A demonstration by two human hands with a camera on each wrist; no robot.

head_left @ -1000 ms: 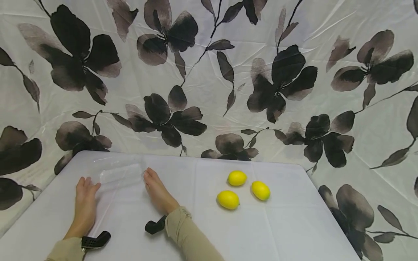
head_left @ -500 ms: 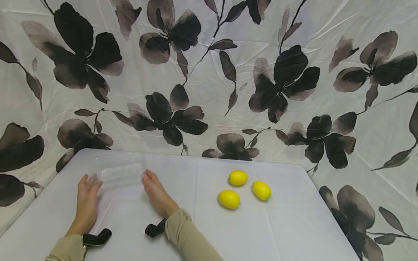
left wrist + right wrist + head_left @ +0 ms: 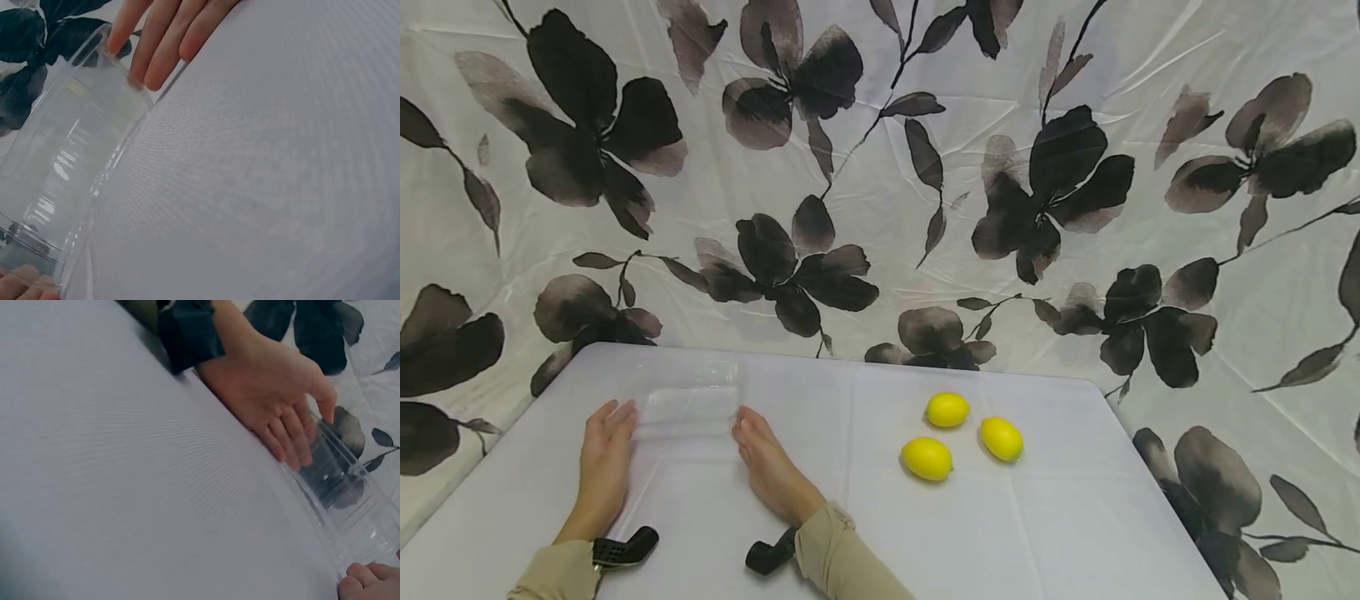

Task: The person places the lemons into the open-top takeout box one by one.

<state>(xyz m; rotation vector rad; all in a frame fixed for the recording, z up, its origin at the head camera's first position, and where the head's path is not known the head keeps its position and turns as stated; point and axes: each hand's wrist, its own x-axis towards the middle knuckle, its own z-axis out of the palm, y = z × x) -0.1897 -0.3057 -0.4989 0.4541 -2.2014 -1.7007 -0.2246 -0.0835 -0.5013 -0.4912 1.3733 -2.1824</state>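
Observation:
A clear plastic box (image 3: 688,408) lies near the back left of the white table, between the two hands. My left hand (image 3: 604,471) rests along its left side, fingers nearly straight; in the right wrist view, the thumb of the left hand (image 3: 269,387) is at the box's upper edge. On the opposite side, my right hand (image 3: 775,467) has its fingertips at the wall. The left wrist view shows the straight fingers of the right hand (image 3: 172,40) right at the box's end. Three yellow lemons, the near one (image 3: 927,458) among them, lie farther right.
The table (image 3: 1075,533) has a white cover, and its back edge meets a hanging cloth (image 3: 880,167) with dark flowers. Black devices are strapped at both wrists, such as the left wrist device (image 3: 625,547).
The clear box has shifted slightly right and toward me, and its angle looks different. My right hand has moved a little right and nearer; the left has moved slightly right. The lemons stay put.

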